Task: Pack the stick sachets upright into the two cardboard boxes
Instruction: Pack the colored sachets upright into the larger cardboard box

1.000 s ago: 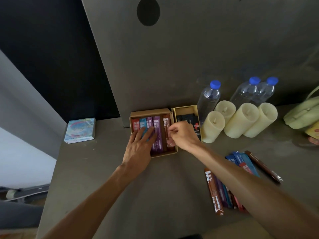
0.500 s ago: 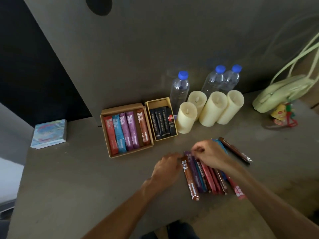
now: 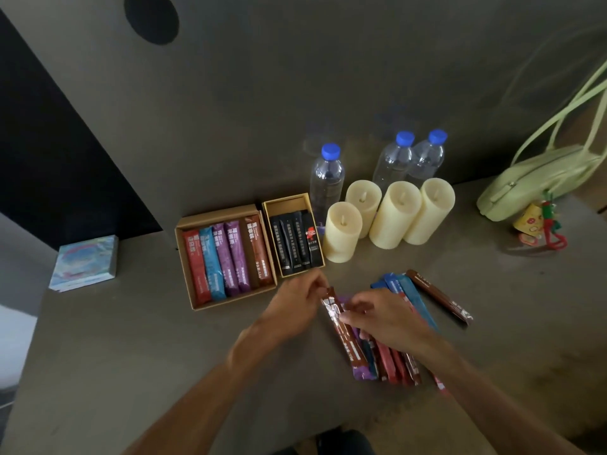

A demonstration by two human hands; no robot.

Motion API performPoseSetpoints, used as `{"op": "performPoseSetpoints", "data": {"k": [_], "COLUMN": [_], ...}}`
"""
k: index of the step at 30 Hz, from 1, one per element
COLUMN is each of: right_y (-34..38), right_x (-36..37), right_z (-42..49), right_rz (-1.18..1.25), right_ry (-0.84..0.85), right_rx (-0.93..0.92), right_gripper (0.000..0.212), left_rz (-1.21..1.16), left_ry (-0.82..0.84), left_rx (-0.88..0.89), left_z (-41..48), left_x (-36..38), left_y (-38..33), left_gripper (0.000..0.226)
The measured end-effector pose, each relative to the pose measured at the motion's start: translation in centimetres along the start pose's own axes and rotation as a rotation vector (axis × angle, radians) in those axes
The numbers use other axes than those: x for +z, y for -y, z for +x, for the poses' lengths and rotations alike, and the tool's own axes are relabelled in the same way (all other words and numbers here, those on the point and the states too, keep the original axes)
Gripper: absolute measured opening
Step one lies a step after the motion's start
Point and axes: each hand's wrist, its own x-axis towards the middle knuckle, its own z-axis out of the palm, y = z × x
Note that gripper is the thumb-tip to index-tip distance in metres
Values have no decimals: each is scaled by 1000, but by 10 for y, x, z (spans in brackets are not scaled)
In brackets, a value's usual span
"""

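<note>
Blue pad [image 3: 87, 262]: far left on the table [image 3: 131, 339], away from the work.
Wide box [image 3: 215, 216]: left of centre. It holds five sachets side by side (red, blue, two purple, brown), with a slot between the second purple and the brown.
Narrow box [image 3: 285, 205]: touches the wide box's right wall. Black sachets fill most of it.
Left hand [image 3: 292, 310]: just below the narrow box, fingertips curled and pinching the upper tip of the brown sachet [image 3: 345, 336].
Step in hand: one stick is being taken off the loose pile, and many more remain unpacked.
Next move: probably lift it clear, carry it up-left to the wide box, line it up with the row and ease it into the slot. A spare finger may have to hold the neighbours aside.
Brown sachet: centre of frame, on the pile's left edge. Its long axis runs upper left to lower right, with the upper tip toward the boxes and the lower end resting on the pile.
Right hand [image 3: 384, 318]: just right of the sachet, thumb and forefinger clamped on its upper part.
Pile [image 3: 391, 359]: under and beyond the right hand, with red, blue and purple sticks lying flat, roughly parallel to the held one.
Stray sachet [image 3: 440, 300]: brown and flat, just right of the pile.
Bottles [image 3: 326, 178], candles [image 3: 397, 211]: behind and right of the narrow box.
Bag [image 3: 538, 178]: upper right.
</note>
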Motion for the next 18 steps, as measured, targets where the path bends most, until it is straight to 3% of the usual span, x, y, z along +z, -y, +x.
{"op": "performPoseSetpoints", "data": {"k": [8, 10, 12, 15, 18], "right_y": [46, 57, 66, 77, 88], "right_x": [15, 19, 24, 32, 40], "right_z": [23, 28, 33, 39, 51], "right_rz": [86, 153, 210, 281, 187], "right_ry": [58, 56, 52, 75, 52], "right_rx": [-133, -136, -142, -184, -202], "right_gripper": [10, 11, 10, 9, 13], "left_rz": [-215, -295, -335, -399, -329], "left_ry": [-292, -301, -266, -288, -368], "left_rx": [-71, -122, -169, -207, -214], "left_z": [-15, -19, -23, -29, -29], "left_x": [-54, -63, -69, -78, -88], "left_y": [-10, -6, -2, -2, 5], "left_gripper": [12, 2, 14, 11, 11]}}
